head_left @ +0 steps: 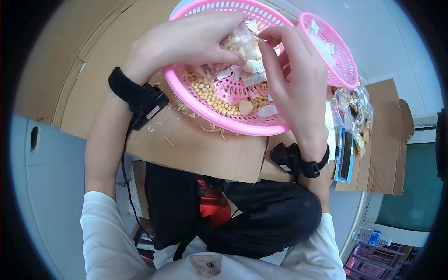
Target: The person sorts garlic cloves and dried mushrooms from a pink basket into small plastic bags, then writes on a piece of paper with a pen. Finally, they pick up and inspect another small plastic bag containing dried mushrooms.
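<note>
Over a large pink perforated basket (205,108), my left hand (205,39) grips a small clear plastic bag (247,46) with pale pieces inside. My right hand (296,70) is at the bag's right side, its thumb and index finger pinched together near the bag's upper edge. What lies between those fingertips is too small to make out. Below the hands, yellowish beans (210,95), a round pale slice (246,108) and white paper-like bits lie in the basket. The hands hide part of its contents.
A smaller pink basket (351,70) holding clear bags stands at the upper right. Beside it are plastic bags of dried pieces (352,109) and a black object on a blue-edged sheet (345,156). Thin pale scraps (214,129) lie on the cardboard (196,156) near the large basket.
</note>
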`<control>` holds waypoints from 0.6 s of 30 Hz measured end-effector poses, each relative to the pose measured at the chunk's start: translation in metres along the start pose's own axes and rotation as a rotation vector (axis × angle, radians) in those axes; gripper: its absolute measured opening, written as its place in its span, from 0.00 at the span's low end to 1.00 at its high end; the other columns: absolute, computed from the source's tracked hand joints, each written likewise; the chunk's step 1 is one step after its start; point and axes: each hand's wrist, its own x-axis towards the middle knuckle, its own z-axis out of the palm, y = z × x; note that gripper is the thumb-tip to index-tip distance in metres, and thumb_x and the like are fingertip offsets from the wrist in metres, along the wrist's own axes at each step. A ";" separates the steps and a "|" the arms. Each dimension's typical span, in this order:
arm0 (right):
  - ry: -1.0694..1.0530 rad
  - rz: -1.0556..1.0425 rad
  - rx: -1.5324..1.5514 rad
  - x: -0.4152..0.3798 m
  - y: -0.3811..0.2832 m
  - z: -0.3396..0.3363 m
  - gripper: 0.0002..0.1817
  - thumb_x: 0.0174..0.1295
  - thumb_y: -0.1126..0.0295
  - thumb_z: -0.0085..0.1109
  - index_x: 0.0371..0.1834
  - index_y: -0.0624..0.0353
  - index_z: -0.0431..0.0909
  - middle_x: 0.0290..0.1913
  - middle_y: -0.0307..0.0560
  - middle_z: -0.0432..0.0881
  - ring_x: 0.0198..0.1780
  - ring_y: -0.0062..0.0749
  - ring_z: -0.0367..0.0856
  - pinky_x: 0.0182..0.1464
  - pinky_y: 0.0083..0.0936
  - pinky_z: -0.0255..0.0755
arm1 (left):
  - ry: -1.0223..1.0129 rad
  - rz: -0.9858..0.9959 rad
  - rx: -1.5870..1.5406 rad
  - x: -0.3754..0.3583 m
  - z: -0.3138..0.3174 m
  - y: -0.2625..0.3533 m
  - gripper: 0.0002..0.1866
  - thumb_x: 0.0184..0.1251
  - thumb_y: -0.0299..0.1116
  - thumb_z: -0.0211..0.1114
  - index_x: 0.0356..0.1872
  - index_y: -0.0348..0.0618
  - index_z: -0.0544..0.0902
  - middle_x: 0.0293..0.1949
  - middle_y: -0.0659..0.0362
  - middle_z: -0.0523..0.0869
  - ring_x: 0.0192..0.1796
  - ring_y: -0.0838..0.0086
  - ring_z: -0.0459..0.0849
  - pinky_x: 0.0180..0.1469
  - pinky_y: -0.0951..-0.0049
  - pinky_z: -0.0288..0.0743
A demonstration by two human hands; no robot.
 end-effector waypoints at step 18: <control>-0.144 0.100 0.115 -0.009 0.007 -0.001 0.19 0.62 0.84 0.58 0.55 0.56 0.84 0.44 0.54 0.86 0.43 0.56 0.87 0.45 0.48 0.79 | 0.109 0.267 0.067 0.004 0.006 -0.006 0.26 0.67 0.42 0.78 0.57 0.38 0.79 0.41 0.58 0.82 0.40 0.73 0.79 0.42 0.69 0.75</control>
